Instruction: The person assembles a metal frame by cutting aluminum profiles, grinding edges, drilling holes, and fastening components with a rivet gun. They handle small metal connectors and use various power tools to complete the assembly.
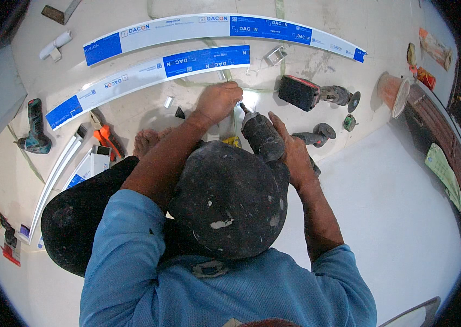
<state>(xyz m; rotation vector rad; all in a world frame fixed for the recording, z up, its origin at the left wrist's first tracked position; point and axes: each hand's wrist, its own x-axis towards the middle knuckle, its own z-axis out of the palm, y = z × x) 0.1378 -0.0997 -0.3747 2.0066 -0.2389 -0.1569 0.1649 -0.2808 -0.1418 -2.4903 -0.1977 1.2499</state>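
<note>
My right hand (295, 155) grips a dark cordless drill driver (263, 136), tilted with its bit toward my left hand. My left hand (219, 101) is closed in a pinch at the bit's tip; what its fingers hold is too small to make out. A bright light patch falls on the floor beside the bit. Just beyond my left hand lies a white-and-blue film-wrapped profile (148, 76), with a longer curved-looking profile (214, 30) behind it. Under the driver, partly hidden by my raised dark-trousered knee (230, 201), shows a yellow object (232, 141).
To the right lie a cordless grinder (317, 94) and another power tool (315, 136); a bucket (394, 92) stands farther right. At left are orange-handled pliers (108, 139), a teal cordless tool (35, 131) and short profile pieces (89, 163). A metal bracket (275, 55) lies ahead.
</note>
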